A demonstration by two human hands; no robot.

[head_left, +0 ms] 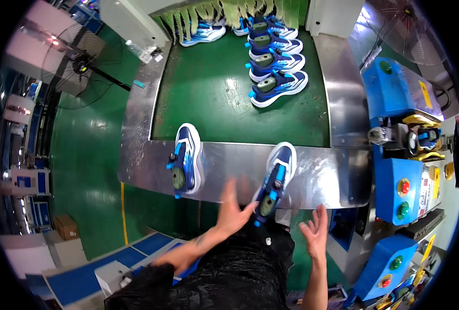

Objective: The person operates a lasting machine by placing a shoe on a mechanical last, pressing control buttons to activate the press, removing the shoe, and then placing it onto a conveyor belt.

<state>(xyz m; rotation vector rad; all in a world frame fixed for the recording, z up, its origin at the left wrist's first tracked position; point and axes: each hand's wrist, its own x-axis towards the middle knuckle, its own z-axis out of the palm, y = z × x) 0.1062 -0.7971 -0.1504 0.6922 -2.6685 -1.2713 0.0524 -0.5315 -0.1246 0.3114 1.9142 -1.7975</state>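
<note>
A blue-and-white running shoe (277,178) with an olive-green last in it rests on the metal ledge, its heel end jutting over the near edge toward me. Just left of that heel is my left hand (231,211), its fingers stretched apart and partly blurred, the thumb at or close to the shoe's side. To the right of the shoe, my right hand (315,233) hovers with spread fingers and holds nothing. A second shoe of the same kind (187,160) stands farther left on the ledge, toe pointing away.
Beyond the ledge (224,155) runs a green conveyor belt (208,93), where several like shoes (278,88) stand in a column at the right. Another shoe (203,34) sits by the hanging strip curtain (193,18). Blue machines with buttons (395,186) flank my right; a fan (82,64) stands left.
</note>
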